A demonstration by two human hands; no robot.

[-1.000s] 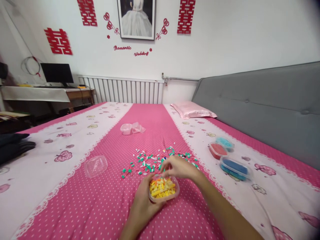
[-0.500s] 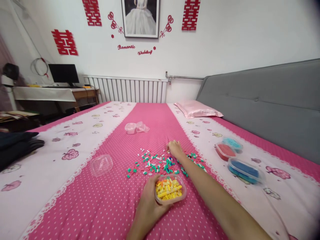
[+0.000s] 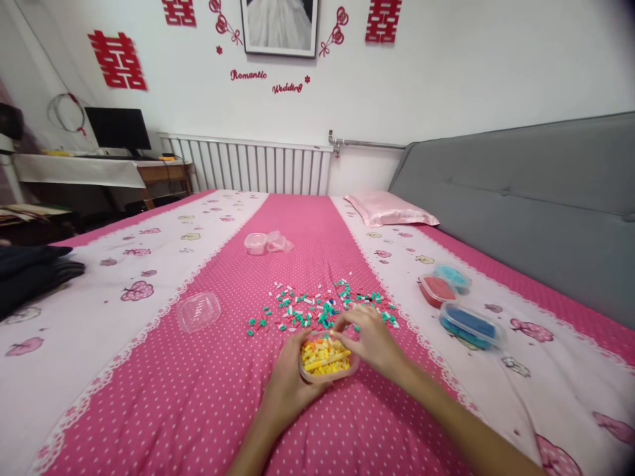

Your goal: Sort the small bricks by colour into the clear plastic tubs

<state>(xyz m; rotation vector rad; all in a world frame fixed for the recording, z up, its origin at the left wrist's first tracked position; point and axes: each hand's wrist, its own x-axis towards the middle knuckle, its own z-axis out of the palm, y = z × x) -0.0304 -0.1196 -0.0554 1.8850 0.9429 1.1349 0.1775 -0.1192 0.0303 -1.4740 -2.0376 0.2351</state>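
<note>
My left hand [image 3: 289,380] is wrapped round the left side of a clear plastic container [image 3: 325,379] and keeps it tilted toward me. Small yellow building blocks [image 3: 325,360], with a few orange ones, fill it, and a longer yellow strip lies across the top. Over the container's far right rim is my right hand [image 3: 370,336], thumb and forefinger pinched on what looks like a tiny pale block. Just beyond the container, loose green, white, pink and blue blocks [image 3: 310,309] lie scattered on the pink bedspread [image 3: 238,396].
A clear lid [image 3: 199,312] lies to the left. Farther back are empty clear containers [image 3: 256,243]. On the right sit closed containers of red [image 3: 436,289], light blue [image 3: 452,276] and dark blue pieces [image 3: 471,324]. Dark folded clothing [image 3: 34,277] is at the left edge, a pillow [image 3: 389,209] at the back.
My right hand has come back from the far side of the scattered blocks to the container's rim. My left hand still holds the container. The view has tipped slightly downward.
</note>
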